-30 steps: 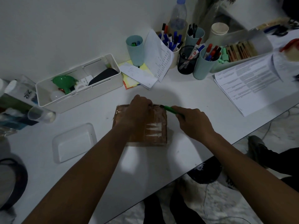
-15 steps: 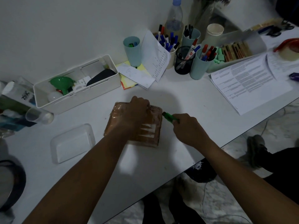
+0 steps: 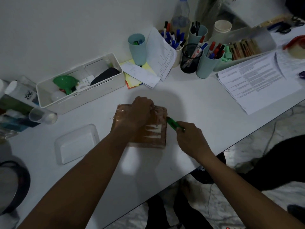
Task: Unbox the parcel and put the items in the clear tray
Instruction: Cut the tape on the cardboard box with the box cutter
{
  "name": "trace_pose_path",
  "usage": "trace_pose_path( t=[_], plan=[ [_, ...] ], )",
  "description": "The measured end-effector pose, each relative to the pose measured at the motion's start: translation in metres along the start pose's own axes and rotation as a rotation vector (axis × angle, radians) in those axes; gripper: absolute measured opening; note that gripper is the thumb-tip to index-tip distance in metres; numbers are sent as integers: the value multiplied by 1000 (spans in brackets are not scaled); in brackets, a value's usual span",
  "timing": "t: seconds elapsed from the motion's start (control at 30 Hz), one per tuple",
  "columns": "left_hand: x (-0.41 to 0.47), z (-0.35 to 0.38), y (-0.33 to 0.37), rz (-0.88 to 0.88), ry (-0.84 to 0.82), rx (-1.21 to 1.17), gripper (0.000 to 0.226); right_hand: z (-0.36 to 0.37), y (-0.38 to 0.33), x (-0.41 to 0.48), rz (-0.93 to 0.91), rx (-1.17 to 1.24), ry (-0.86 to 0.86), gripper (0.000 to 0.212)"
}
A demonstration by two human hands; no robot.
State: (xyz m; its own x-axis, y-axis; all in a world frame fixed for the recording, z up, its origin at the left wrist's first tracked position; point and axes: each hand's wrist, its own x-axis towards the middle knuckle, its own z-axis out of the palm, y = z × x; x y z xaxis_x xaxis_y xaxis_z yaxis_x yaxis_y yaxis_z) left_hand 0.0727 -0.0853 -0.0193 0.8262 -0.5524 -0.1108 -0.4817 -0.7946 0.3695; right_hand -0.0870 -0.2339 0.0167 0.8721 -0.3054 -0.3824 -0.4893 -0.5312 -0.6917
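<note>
Cutter [image 3: 173, 123], held in right grip [image 3: 189, 136], drawn from far edge to parcel's [image 3: 153, 134] right side; parcel clamped by left grip [image 3: 140, 113]. Still sealed.

left hand [image 3: 140, 114] curled, right hand [image 3: 189, 136] clenched

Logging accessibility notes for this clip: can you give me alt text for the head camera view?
A person's left hand holds down a brown taped parcel on a white table while the right hand grips a green cutter at the parcel's right edge. An empty clear tray lies to the left of the parcel, apart from it.
</note>
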Motion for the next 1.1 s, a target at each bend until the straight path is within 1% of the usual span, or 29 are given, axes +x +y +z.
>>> trace_pose_path(
  t=[0.13,0.23,0.33,0.43,0.57,0.67,0.77,0.9,1.0,1.1],
  plan=[
    [-3,-1,-6,67,6,-40,23,-1,-3,8,-66,-11,89,32],
    [-4,-2,-10,79,31,-72,23,-5,1,13,-75,-82,139,34],
    [-5,-5,-10,101,5,-79,22,-10,9,16,-77,-116,172,36],
    [-8,-7,-8,118,-20,-80,22,-21,9,30,-89,-123,98,37],
    [-12,-12,-7,143,-36,-76,22,-36,2,50,-137,-252,-85,35],
    [-14,-15,-5,176,-69,-68,22,-48,0,60,-180,-339,-164,34],
    [-17,-17,-4,196,-69,-61,21,-51,-3,66,-232,-436,-167,34],
    [-18,-18,0,180,-74,-30,23,-48,-6,66,-232,-540,-131,36],
    [-19,-17,2,158,-69,-17,21,-47,-3,60,-149,-476,-160,36],
    [-19,-17,2,139,-78,-6,18,-44,0,53,0,-223,-212,34]
  ],
)
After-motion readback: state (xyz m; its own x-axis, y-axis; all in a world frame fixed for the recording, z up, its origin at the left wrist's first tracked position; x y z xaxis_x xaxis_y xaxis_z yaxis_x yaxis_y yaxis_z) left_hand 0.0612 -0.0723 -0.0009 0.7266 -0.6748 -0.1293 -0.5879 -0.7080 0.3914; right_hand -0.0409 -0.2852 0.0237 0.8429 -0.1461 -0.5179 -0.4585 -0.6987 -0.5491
